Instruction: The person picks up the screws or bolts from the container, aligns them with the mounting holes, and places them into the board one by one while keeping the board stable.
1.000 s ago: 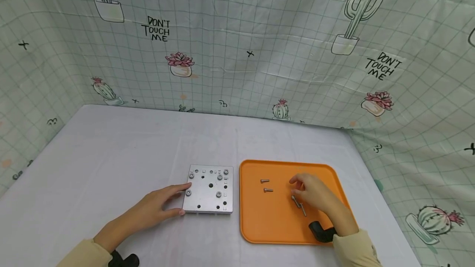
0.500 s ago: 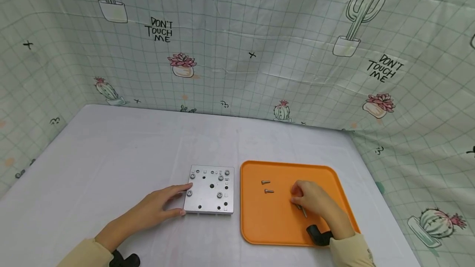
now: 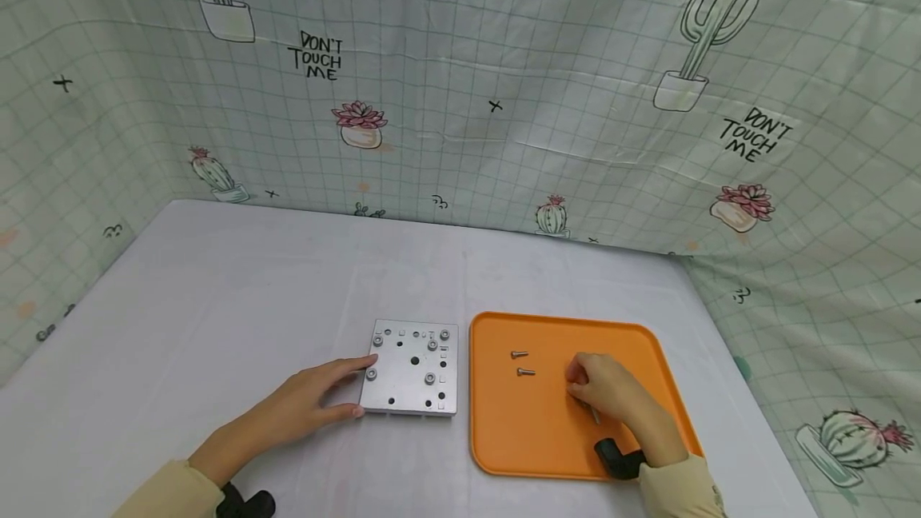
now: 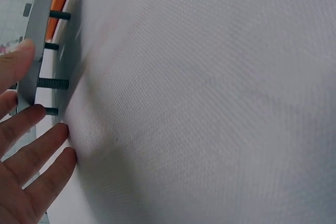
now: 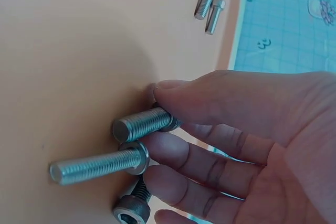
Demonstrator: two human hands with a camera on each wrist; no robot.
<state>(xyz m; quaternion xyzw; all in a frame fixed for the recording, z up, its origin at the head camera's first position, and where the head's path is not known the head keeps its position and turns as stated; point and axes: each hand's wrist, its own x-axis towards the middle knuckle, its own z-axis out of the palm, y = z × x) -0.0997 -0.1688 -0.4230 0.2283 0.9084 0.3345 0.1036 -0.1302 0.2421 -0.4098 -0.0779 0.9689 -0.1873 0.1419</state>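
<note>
A silver metal plate (image 3: 403, 382) with holes and several socket-head bolts set in it lies left of the tray. My left hand (image 3: 302, 398) touches its left edge with straight fingers, thumb at the near corner. In the left wrist view, threaded bolt ends (image 4: 54, 83) stick out beneath the plate. Over the orange tray (image 3: 518, 442), my right hand (image 3: 608, 386) pinches a bolt (image 5: 142, 124) near its head between thumb and index finger. Close under the fingers are a bolt with a flange or washer (image 5: 97, 166) and a dark socket-head bolt (image 5: 131, 208).
Two bolts (image 3: 526, 372) lie in the left part of the tray, side by side. The tray's raised rim (image 3: 554, 316) runs round it. White cloth (image 3: 288, 286) covers the table, and a printed curtain (image 3: 446, 150) hangs behind and at both sides.
My right hand has lowered onto the loose bolts in the tray and its fingers have closed round one. The left hand stays at the plate. The head view has shifted slightly.
</note>
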